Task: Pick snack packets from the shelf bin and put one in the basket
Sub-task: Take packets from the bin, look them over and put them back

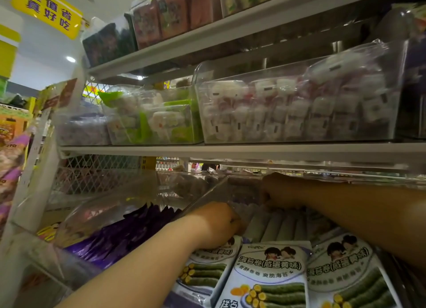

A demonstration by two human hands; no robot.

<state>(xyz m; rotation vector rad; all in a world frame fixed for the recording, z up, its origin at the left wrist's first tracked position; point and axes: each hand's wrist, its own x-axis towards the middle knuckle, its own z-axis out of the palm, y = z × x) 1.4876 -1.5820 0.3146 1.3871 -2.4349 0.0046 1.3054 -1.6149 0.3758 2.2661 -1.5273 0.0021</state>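
Observation:
A clear plastic shelf bin [207,194] on the lowest shelf holds white seaweed-roll snack packets [267,273], several lying flat in front and several standing on edge behind [276,227]. My left hand [216,224] is inside the bin at its left side, fingers curled down among the packets; the fingertips are hidden. My right hand [279,192] reaches deeper, curled into a fist at the back row of packets. What it holds is hidden. No basket is in view.
A neighbouring clear bin with purple packets [119,236] lies left. Above, a shelf board [230,150] carries bins of white and pink sweets [295,109] and green-white sweets [152,118]. The board hangs low over the reaching hands. More goods hang far left.

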